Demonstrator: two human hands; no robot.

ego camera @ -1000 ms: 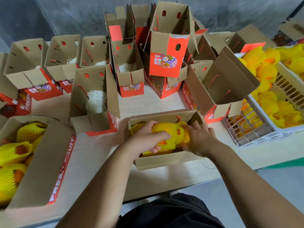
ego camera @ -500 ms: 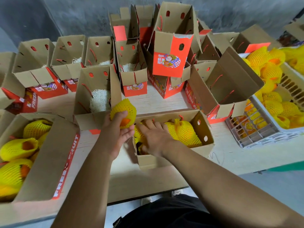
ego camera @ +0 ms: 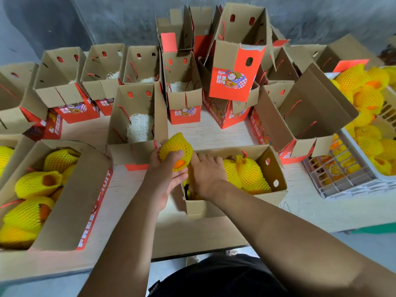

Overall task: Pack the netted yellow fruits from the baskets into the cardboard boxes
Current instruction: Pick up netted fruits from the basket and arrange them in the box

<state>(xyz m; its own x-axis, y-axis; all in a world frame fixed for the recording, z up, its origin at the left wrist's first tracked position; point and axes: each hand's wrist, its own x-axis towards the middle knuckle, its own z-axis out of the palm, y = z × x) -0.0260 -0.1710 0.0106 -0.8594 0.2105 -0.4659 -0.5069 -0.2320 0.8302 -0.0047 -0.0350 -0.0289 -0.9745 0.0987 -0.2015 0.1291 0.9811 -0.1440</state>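
Fruit-packing workshop, prob. a small warehouse: bare grey concrete wall (ego camera: 128,20), rough wooden table (ego camera: 214,133) crowded w/ open printed cardboard boxes (ego camera: 231,82) marked "FRESH FRUIT", plus plastic crates (ego camera: 342,181) heaped w/ netted yellow fruits (ego camera: 364,97).

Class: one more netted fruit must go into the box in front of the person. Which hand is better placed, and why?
Left. The left hand already grips a netted fruit at the box edge; the right hand reaches inside, holding none visibly.

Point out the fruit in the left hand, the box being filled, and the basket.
fruit (ego camera: 174,150), head view, on its yellow net.
box (ego camera: 274,168), head view, on its right end wall.
basket (ego camera: 334,187), head view, on its white lattice wall.
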